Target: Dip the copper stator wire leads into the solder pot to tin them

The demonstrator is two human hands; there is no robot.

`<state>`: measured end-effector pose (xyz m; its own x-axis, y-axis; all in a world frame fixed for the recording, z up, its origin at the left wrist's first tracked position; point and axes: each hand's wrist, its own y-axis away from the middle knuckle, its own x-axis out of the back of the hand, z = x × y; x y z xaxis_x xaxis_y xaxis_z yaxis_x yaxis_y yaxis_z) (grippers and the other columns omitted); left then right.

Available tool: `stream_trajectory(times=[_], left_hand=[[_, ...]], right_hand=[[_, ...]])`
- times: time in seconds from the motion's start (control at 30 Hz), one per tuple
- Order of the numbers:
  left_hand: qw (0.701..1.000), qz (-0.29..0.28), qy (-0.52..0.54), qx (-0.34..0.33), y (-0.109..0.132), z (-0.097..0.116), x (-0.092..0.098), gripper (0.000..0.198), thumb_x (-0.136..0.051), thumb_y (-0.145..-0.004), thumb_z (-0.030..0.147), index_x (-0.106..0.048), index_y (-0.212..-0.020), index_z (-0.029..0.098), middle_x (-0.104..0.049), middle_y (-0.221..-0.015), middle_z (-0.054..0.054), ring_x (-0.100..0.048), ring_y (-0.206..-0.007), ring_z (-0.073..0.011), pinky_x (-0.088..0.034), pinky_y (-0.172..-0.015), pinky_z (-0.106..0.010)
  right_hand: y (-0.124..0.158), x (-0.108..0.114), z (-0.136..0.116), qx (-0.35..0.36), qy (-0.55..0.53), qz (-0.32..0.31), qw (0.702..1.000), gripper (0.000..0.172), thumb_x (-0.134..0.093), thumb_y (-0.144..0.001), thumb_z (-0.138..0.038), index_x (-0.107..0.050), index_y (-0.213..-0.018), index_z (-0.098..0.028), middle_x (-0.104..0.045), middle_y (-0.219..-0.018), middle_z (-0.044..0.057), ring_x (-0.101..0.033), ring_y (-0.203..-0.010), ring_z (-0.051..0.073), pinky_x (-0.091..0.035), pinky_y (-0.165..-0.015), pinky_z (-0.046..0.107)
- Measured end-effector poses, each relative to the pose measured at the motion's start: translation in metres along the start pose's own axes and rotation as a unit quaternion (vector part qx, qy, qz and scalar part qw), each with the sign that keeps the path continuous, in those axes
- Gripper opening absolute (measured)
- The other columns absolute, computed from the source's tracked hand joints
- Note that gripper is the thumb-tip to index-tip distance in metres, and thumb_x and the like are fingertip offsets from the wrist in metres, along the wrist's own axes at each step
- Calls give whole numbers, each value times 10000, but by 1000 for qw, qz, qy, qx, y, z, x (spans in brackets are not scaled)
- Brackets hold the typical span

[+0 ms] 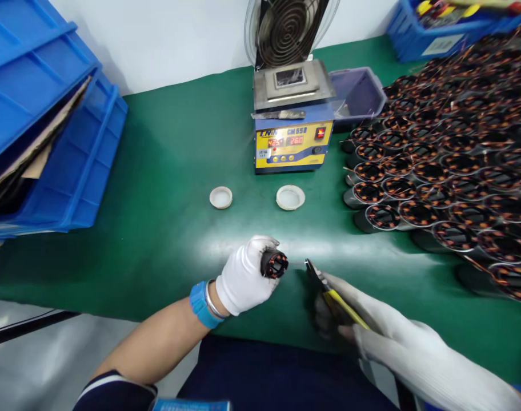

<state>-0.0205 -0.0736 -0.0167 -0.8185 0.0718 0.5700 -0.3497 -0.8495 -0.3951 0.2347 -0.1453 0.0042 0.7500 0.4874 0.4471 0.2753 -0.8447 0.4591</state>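
Note:
In the head view my left hand [247, 278], in a white glove, is wrapped round a black cylindrical motor stator [274, 264] with copper windings at its open end. To its right, my gloved right hand [350, 311] grips a pair of pliers [335, 297] with yellow-edged handles. The pliers' jaws point at the stator, and a thin wire [297, 263] appears to stretch between the jaws and the stator. Part of my right hand is blurred and dark.
A yellow-blue solder pot [292, 140] stands at the back, a knife [281, 115] on its ledge. Two white round dishes [221, 197] lie before it. Many similar stators [383, 217] fill the right side. Blue crates [84, 188] stand left; a purple bin [357, 94] sits behind.

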Motion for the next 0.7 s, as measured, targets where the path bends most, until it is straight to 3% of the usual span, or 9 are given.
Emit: stream_trajectory(times=[0.13,0.43,0.63,0.7], left_hand=[[1000,-14,-1,19,1,-1,-1,455,-632,-738,151,-429,-1137,231,-678,-1086,-109,-723,-928,-230,-600,-814,-358],[1000,-19,3,13,-1,-1,0,436,-626,-739,142,-435,-1122,222,-681,-1087,-113,-720,-930,-230,-602,-805,-368],[1000,-8,10,-1,-1,-1,0,403,-629,-762,156,-452,-1121,201,-678,-1078,-131,-716,-932,-239,-604,-795,-381],[1000,-10,13,2,-1,-1,0,392,-625,-768,155,-457,-1119,194,-678,-1081,-140,-716,-930,-243,-603,-795,-387]], right_hand=[[-1,2,2,-7,-6,-21,1000,712,-514,-844,-444,-438,-1527,-258,-596,-1397,71,-655,-1166,284,-580,-912,356],[-2,7,-2,-7,31,-24,999,711,-549,-826,-455,-455,-1514,-303,-601,-1390,40,-649,-1176,298,-570,-932,390],[-4,5,-2,-31,57,-38,997,753,-499,-818,-457,-393,-1545,-295,-481,-1490,32,-525,-1322,316,-429,-1055,474],[-4,5,-4,-35,50,-37,997,748,-488,-825,-464,-397,-1544,-280,-474,-1494,37,-521,-1325,313,-437,-1055,457]])
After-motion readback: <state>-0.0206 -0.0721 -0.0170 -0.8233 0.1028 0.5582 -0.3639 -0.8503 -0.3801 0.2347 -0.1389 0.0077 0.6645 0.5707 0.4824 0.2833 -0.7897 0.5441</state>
